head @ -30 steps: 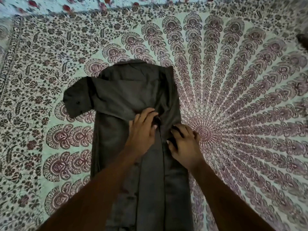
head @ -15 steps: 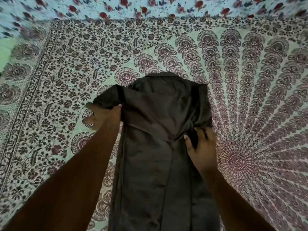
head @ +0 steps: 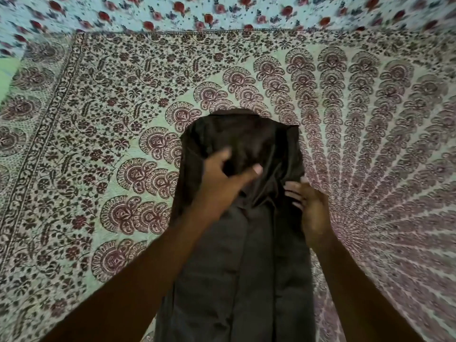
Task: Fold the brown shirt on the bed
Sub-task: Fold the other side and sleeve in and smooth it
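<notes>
The brown shirt (head: pixel 249 262) lies lengthwise on the bed, collar end far from me, its sides folded in to a narrow strip. My left hand (head: pixel 222 181) is over the upper part of the shirt and holds the left sleeve, which now lies across the chest. Thumb and forefinger are spread with dark cloth between them. My right hand (head: pixel 307 208) grips the shirt's right folded edge near the shoulder, fingers curled into the cloth. The hem end runs out of view at the bottom.
A mandala-print bedsheet (head: pixel 98 144) covers the bed all around the shirt. A pale blue cloth with red flowers (head: pixel 222 13) lies along the far edge. A green patch (head: pixel 7 72) shows at the far left.
My left hand went out to the left sleeve, took it and brought it over onto the shirt's chest. My right hand stayed on the right edge. The view has moved closer.
</notes>
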